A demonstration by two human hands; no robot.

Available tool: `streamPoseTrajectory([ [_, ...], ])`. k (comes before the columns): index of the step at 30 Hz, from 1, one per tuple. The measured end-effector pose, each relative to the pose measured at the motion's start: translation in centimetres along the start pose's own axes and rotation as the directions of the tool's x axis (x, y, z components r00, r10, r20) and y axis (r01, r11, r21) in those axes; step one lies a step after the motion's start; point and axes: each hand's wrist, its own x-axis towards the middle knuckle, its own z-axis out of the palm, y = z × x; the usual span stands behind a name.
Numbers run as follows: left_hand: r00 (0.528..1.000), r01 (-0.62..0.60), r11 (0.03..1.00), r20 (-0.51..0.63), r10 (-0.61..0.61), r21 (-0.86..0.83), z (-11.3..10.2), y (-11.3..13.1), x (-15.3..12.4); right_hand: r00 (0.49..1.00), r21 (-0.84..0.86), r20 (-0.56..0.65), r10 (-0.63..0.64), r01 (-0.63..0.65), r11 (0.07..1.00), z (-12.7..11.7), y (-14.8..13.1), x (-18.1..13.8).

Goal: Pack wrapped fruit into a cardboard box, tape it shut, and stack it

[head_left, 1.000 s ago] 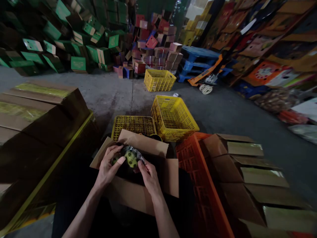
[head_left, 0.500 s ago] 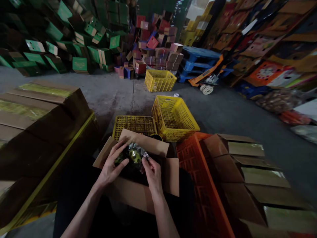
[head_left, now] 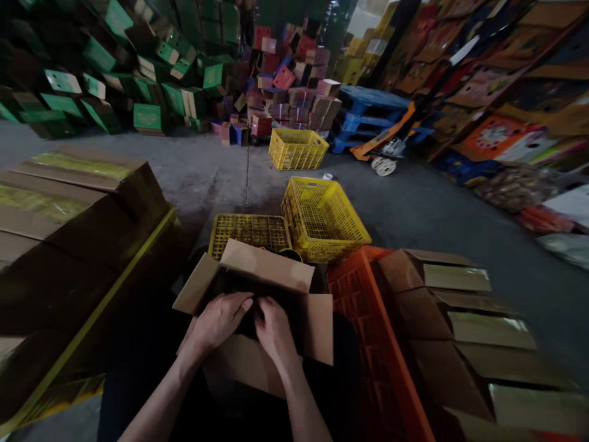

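An open cardboard box [head_left: 267,265] sits between my legs with its flaps spread outward. Both hands reach down into it, close together near its middle. My left hand [head_left: 223,316] is curled, thumb against the fingers, its wrist over the near left side. Beside it, my right hand [head_left: 275,325] bends its fingers downward into the dark interior. Whatever the fingertips grip is hidden by the hands and the shadow, and the box's contents are too dark to make out.
An orange crate [head_left: 363,319] borders the box on the right, with taped cartons [head_left: 427,313] beside it. More cartons [head_left: 69,227] fill a yellow-rimmed crate on the left. Ahead are a yellow crate [head_left: 354,236], an upturned one [head_left: 251,228] and a pallet jack [head_left: 389,138].
Both hands have moved lower into the box and closer together. The clear plastic-wrapped item with green-yellow patches that they held above the box is now out of sight.
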Motion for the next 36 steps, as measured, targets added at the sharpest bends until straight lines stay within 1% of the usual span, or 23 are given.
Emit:
streamPoseTrajectory([
  [1,1.0,0.005,1.0,0.015,-0.006,0.03,0.0,0.1,0.1,0.998,-0.083,-0.058,0.039,-0.044,0.996,-0.1,0.6,-0.1],
  [2,1.0,0.007,0.999,0.03,-0.009,0.049,0.0,0.1,0.2,0.993,-0.165,-0.092,0.079,-0.093,0.982,-0.2,1.2,-0.2],
  [3,0.999,0.008,0.998,0.045,-0.01,0.058,0.0,0.1,0.2,0.988,-0.237,-0.098,0.119,-0.139,0.962,-0.3,1.7,-0.4],
  [5,0.998,0.012,0.998,0.062,-0.016,0.056,-0.1,0.0,0.3,0.981,-0.336,-0.055,0.184,-0.192,0.922,-0.4,2.6,-0.4],
  [7,0.998,0.02,0.999,0.063,-0.023,0.038,-0.3,0.0,0.2,0.979,-0.366,-0.023,0.201,-0.195,0.91,-0.4,3.1,-0.2],
  [9,0.998,0.029,1.0,0.051,-0.029,0.008,-0.3,0.0,0.2,0.986,-0.333,-0.04,0.161,-0.165,0.928,-0.4,3.3,0.1],
  [10,0.999,0.032,0.999,0.043,-0.032,-0.011,-0.3,0.0,0.2,0.988,-0.299,-0.07,0.134,-0.149,0.943,-0.6,3.3,0.3],
  [12,0.999,0.032,0.998,0.021,-0.031,-0.05,-0.3,0.1,0.3,0.982,-0.192,-0.177,0.072,-0.106,0.976,-1.1,3.0,0.3],
  [14,1.0,0.028,0.997,0.004,-0.027,-0.073,-0.4,0.1,0.4,0.949,-0.012,-0.314,0.008,-0.012,1.0,-1.7,2.4,0.0],
  [15,1.0,0.022,0.997,0.001,-0.022,-0.077,-0.4,0.1,0.4,0.925,0.11,-0.38,0.005,0.039,0.993,-2.0,2.1,-0.1],
  [16,1.0,0.011,0.997,0.005,-0.01,-0.076,-0.5,0.1,0.4,0.902,0.246,-0.431,0.028,0.088,0.965,-2.2,1.7,-0.3],
  [17,1.0,-0.004,0.997,0.016,0.005,-0.073,-0.6,0.0,0.4,0.885,0.386,-0.46,0.074,0.124,0.914,-2.3,1.2,-0.4],
  [18,0.999,-0.016,0.998,0.028,0.018,-0.068,-0.6,-0.1,0.4,0.876,0.513,-0.464,0.133,0.144,0.846,-2.3,0.8,-0.4],
  [19,0.999,-0.02,0.998,0.035,0.022,-0.06,-0.6,-0.3,0.3,0.872,0.619,-0.45,0.194,0.148,0.771,-2.1,0.5,-0.4],
  [21,1.0,0.012,0.999,0.02,-0.011,-0.036,-0.5,-0.8,0.2,0.868,0.757,-0.4,0.294,0.132,0.639,-1.4,0.0,-0.1],
  [23,0.998,0.061,0.998,-0.008,-0.061,-0.01,-0.2,-1.3,0.0,0.861,0.833,-0.347,0.371,0.102,0.544,-0.5,-0.1,0.2],
  [25,0.997,0.072,0.997,-0.013,-0.072,0.002,0.1,-1.6,-0.2,0.848,0.878,-0.311,0.429,0.083,0.472,0.2,0.1,0.6],
  [27,0.998,0.059,0.998,0.002,-0.059,-0.009,0.2,-1.7,-0.3,0.84,0.905,-0.289,0.459,0.082,0.418,0.6,0.5,0.9],
  [29,0.998,0.059,0.997,0.013,-0.059,-0.049,0.1,-1.6,-0.3,0.852,0.922,-0.257,0.456,0.075,0.38,0.6,0.8,1.1],
  [30,0.998,0.064,0.995,0.019,-0.063,-0.079,0.1,-1.5,-0.3,0.862,0.926,-0.238,0.448,0.062,0.373,0.5,1.0,1.1],
  [32,0.997,0.079,0.987,0.026,-0.076,-0.138,-0.1,-1.3,-0.2,0.871,0.918,-0.222,0.438,0.034,0.395,0.4,1.3,1.0],
  [34,0.997,0.08,0.979,0.022,-0.077,-0.186,-0.2,-1.2,-0.1,0.86,0.892,-0.243,0.449,0.017,0.451,0.3,1.4,0.8],
  [36,0.999,0.04,0.973,0.005,-0.039,-0.23,-0.3,-1.2,0.0,0.835,0.858,-0.282,0.472,-0.002,0.514,0.3,1.5,0.6],
])
